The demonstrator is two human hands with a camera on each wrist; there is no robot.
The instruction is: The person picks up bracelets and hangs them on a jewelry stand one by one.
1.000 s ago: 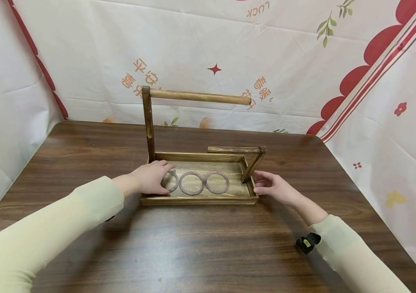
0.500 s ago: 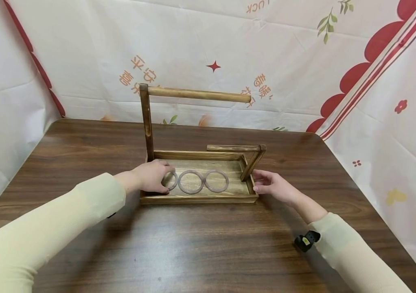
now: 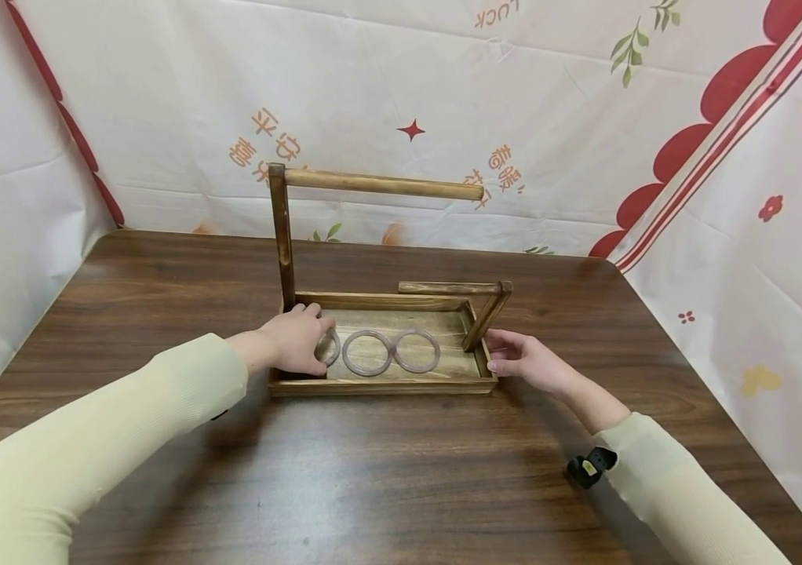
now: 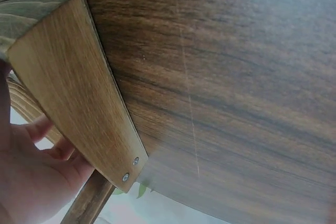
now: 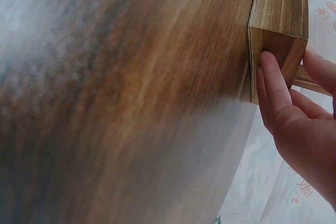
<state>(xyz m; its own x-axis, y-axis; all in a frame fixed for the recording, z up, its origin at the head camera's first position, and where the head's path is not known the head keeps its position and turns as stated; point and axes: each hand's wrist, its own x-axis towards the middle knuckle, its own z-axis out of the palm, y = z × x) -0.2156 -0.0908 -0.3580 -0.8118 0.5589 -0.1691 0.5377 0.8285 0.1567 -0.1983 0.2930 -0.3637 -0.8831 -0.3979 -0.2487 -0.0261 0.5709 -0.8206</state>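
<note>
Head view first: the wooden tray (image 3: 383, 387) is mid-frame on the table (image 3: 373, 471), with a wide run of tabletop from its front wall to the bottom of the frame and a slimmer strip behind, up to the patterned cloth (image 3: 373, 94). Elbow room is tighter up top. Tall post (image 3: 281, 235) at the back left corner is just behind the left hand (image 3: 295, 341), with its upper bar (image 3: 383, 183) running right, well above everything. On the right, the short post (image 3: 487, 318) leans, and its short bar (image 3: 443, 288) points left to a free tip.

Left hand is spread wide over the leftmost ring (image 3: 337, 349), but I can't tell if it's actually pinching it. The middle ring (image 3: 367, 373) lies just right of that, touching the right ring (image 3: 417, 370), all flat inside the tray.

Right hand (image 3: 524, 361) isn't wrapped round anything: right wrist cam shows fairly straight fingers against the outer end wall, thumb near the front corner. Head cam mostly hides that contact.

Left wrist cam adds two screws (image 4: 125, 177) in the tray's outer left end, lower middle of frame. Rings only show from the head.
</note>
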